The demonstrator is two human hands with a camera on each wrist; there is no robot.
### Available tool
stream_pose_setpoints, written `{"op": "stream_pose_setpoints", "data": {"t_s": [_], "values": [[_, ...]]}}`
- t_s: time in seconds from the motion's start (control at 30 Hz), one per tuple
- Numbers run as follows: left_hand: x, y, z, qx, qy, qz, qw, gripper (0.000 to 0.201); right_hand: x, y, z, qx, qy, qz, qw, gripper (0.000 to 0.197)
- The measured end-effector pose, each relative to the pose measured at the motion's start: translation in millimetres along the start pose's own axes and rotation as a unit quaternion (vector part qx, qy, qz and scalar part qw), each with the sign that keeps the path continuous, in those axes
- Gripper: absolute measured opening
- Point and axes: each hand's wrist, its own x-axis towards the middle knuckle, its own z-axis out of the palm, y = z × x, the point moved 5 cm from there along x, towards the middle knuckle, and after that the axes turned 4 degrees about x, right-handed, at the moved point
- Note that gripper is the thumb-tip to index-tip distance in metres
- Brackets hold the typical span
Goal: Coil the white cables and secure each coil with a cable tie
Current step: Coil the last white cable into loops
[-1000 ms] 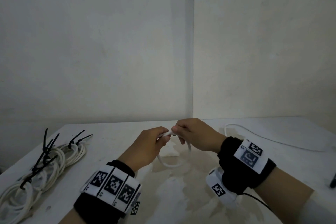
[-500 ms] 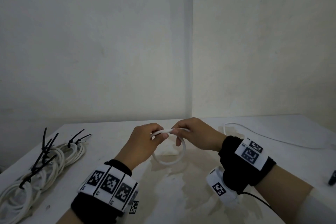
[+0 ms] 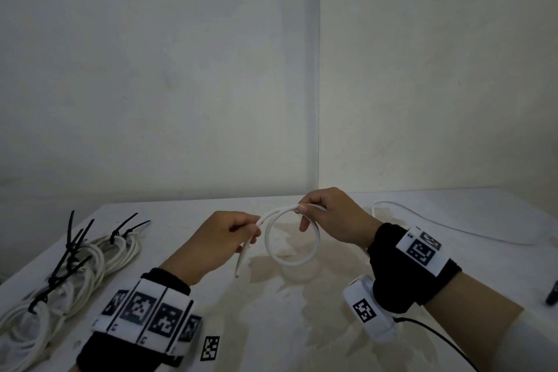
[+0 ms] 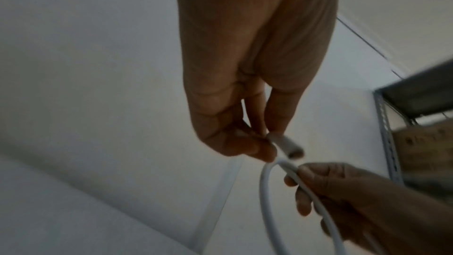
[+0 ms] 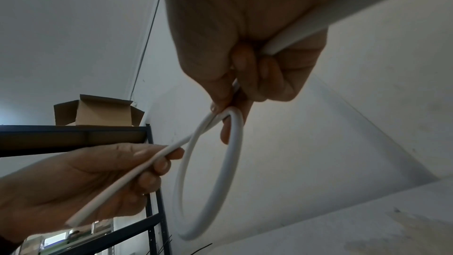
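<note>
So far you have a heap of finished coils (image 3: 75, 269) lying at the left of the table (image 3: 271, 326), each cinched with black cable ties (image 3: 72, 238), and one white cable (image 3: 291, 240) in hand with only its first loop formed. Your left hand (image 3: 217, 243) pinches the cable near its free end, which pokes down toward the table, while your right hand (image 3: 332, 216) is curled round the top of the loop where the strands cross; the two hands sit close together above the tabletop, joined by the cable. By my reading, most of this cable is yet to be wound: its remaining length (image 3: 453, 225) trails off behind your right wrist across the table to the right. No loose tie is visible near you. How many coils are in the heap is hard to count, since they overlap and run off the frame edge. A dark object (image 3: 552, 296) at the right edge is cut off and cannot be identified.
</note>
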Motion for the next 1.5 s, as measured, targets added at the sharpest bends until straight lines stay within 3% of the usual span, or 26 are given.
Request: {"op": "stream_pose_setpoints", "data": {"t_s": [0.1, 0.17, 0.27, 0.33, 0.43, 0.6, 0.73, 0.87, 1.13, 1.3, 1.4, 1.5], "values": [[-5.0, 0.8, 0.1, -0.108, -0.018, -0.011, 0.994, 0.024, 0.3, 1.8, -1.9, 0.003, 0.020, 0.002, 1.000, 0.034], [-5.0, 0.8, -0.1, -0.118, 0.002, -0.011, 0.993, 0.024, -1.3, 1.2, -2.4, 0.009, 0.023, 0.005, 1.000, 0.031], [-0.6, 1.6, -0.1, -0.054, 0.070, 0.012, 0.996, 0.018, -6.7, -1.7, -1.4, 0.063, 0.005, 0.021, 0.998, 0.023], [2.6, 5.0, 4.8, -0.017, 0.080, 0.032, 0.996, 0.010, -10.2, -5.6, 0.1, 0.099, 0.002, 0.026, 0.995, 0.021], [7.5, 9.1, 13.7, 0.059, 0.084, 0.065, 0.993, 0.011, -12.0, -8.4, 2.8, 0.103, 0.009, 0.029, 0.994, 0.020], [10.8, 13.5, 14.3, 0.152, 0.147, 0.131, 0.969, 0.005, -11.1, -6.7, 5.1, 0.072, 0.002, 0.049, 0.996, 0.022], [10.7, 14.6, 14.3, 0.178, 0.132, 0.157, 0.962, 0.013, -9.3, -7.9, 14.4, 0.043, -0.055, 0.052, 0.996, 0.018], [10.3, 19.5, 12.3, 0.197, 0.114, 0.169, 0.959, 0.012, -9.2, -11.6, 17.5, -0.019, -0.055, 0.011, 0.998, 0.022], [11.3, 8.8, 10.6, 0.172, 0.098, 0.083, 0.977, 0.023, -8.9, -11.6, 19.4, -0.017, -0.080, 0.006, 0.997, 0.027], [5.7, 11.6, 5.7, 0.133, 0.112, 0.077, 0.982, 0.020, -7.0, -16.4, 17.1, 0.022, -0.077, 0.003, 0.997, 0.028], [3.9, 8.8, 6.1, 0.048, 0.082, 0.037, 0.995, 0.025, -4.1, -16.7, 13.9, 0.010, -0.063, -0.002, 0.998, 0.028], [0.7, 6.0, 7.3, -0.071, 0.007, -0.025, 0.997, 0.031, -4.2, -17.2, 10.5, 0.005, -0.061, -0.006, 0.998, 0.027]]}}
